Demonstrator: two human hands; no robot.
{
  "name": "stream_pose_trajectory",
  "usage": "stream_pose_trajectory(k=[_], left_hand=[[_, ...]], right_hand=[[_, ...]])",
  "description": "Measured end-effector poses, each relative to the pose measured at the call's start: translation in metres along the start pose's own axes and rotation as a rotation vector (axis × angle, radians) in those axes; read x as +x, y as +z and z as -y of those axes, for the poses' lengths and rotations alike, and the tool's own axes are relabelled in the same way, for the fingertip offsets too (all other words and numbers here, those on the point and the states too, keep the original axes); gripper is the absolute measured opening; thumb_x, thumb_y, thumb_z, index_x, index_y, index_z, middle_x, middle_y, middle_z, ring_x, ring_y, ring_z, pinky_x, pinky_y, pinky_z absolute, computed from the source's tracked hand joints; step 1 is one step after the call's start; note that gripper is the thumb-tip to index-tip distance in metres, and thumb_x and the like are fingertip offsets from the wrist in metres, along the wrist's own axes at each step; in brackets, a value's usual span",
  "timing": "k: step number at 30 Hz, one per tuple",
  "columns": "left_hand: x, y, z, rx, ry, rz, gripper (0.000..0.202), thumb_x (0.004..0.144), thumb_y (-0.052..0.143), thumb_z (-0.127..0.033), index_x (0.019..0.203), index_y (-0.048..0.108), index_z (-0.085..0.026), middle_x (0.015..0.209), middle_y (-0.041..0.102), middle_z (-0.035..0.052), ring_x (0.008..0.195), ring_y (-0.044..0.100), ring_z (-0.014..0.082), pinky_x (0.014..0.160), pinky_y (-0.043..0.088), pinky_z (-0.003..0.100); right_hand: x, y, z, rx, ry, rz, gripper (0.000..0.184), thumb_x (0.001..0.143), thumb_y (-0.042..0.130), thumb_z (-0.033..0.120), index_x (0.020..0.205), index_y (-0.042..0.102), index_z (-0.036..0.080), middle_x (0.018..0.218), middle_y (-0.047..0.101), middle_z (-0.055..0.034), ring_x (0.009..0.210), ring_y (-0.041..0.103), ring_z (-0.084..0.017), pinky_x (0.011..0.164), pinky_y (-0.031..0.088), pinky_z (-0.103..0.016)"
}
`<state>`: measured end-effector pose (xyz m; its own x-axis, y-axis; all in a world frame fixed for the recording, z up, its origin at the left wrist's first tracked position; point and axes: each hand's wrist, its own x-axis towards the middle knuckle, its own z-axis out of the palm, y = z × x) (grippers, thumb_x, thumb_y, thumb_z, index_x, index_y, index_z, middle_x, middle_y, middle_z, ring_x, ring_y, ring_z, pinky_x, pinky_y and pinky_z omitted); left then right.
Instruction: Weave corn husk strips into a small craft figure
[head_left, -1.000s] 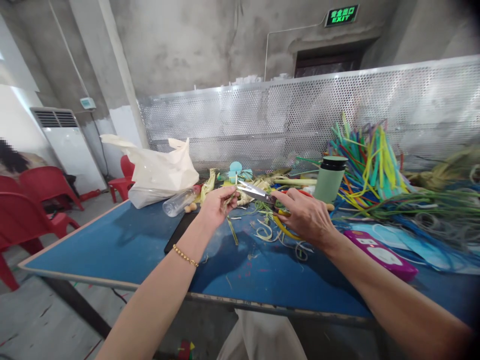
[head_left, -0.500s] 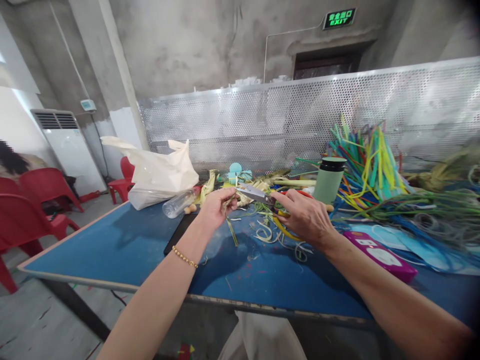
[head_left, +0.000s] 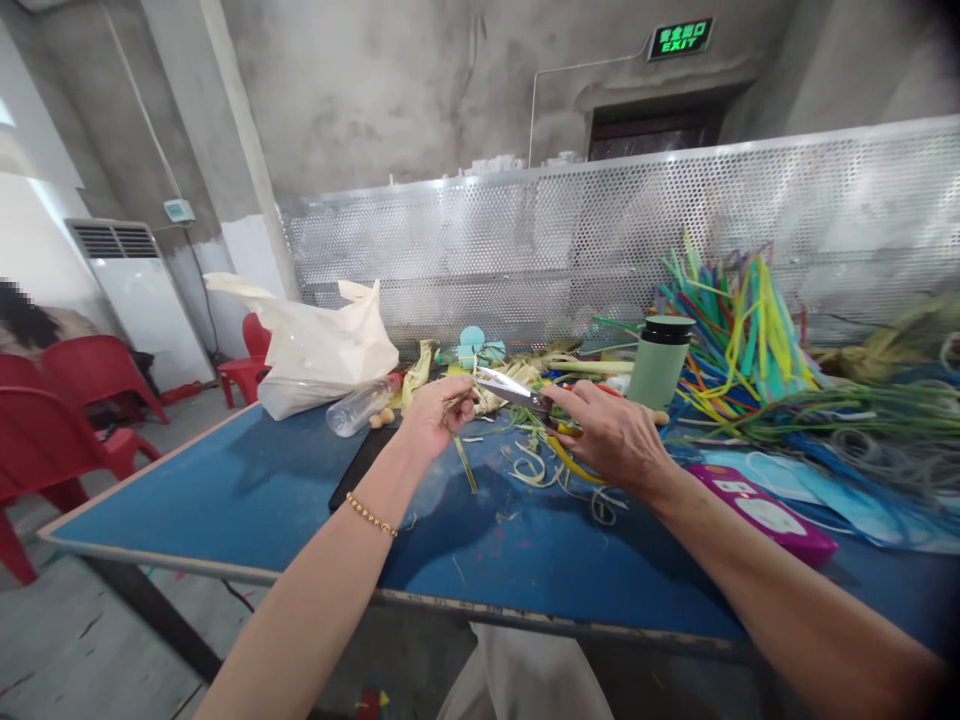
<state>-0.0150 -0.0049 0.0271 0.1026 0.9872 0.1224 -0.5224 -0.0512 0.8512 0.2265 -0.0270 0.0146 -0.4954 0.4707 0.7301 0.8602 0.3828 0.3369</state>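
Steel scissors (head_left: 519, 391) at frame centre, gripped by right hand (head_left: 611, 432); left hand (head_left: 439, 412) pinches thin plant strips (head_left: 455, 401); if strips slip, nearby scissors could nick that hand.

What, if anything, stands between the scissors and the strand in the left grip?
Nothing visible: the scissors in the right grip end right by the thin strand in the left grip. Whether they touch it is too small to tell.

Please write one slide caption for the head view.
Right hand holds scissors, left hand pinches thin strands, above blue table.
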Motion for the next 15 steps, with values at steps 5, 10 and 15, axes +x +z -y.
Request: stream_pose_trajectory(k=[5,10,15], left_hand=[[0.0030,-0.0028,0.0039,0.019,0.025,0.053,0.017,0.061,0.072,-0.015,0.071,0.059,-0.011,0.061,0.058,0.0012,0.049,0.046,0.0061,0.051,0.035,0.023],[0.0014,-0.0028,0.0060,0.051,0.034,0.103,0.016,0.062,0.073,-0.013,0.068,0.058,-0.012,0.063,0.059,0.0013,0.051,0.046,0.0060,0.052,0.036,0.023],[-0.0012,0.0001,0.0064,0.031,0.025,0.104,0.018,0.061,0.076,-0.012,0.070,0.061,-0.011,0.061,0.059,0.0002,0.052,0.049,0.0064,0.057,0.042,0.023]], right_hand=[[0.0001,-0.0008,0.0027,0.001,-0.028,0.001,0.034,0.084,0.057,0.034,0.115,0.065,0.023,0.087,0.062,-0.0056,0.068,0.052,-0.016,0.055,0.024,-0.027],[-0.0002,-0.0005,0.0034,-0.029,-0.036,-0.038,0.033,0.087,0.054,0.032,0.116,0.065,0.022,0.084,0.061,-0.0058,0.068,0.050,-0.016,0.058,0.028,-0.027],[0.0002,0.0003,0.0038,-0.051,-0.043,-0.059,0.032,0.089,0.052,0.033,0.115,0.066,0.021,0.083,0.061,-0.0055,0.067,0.050,-0.015,0.059,0.029,-0.027]])
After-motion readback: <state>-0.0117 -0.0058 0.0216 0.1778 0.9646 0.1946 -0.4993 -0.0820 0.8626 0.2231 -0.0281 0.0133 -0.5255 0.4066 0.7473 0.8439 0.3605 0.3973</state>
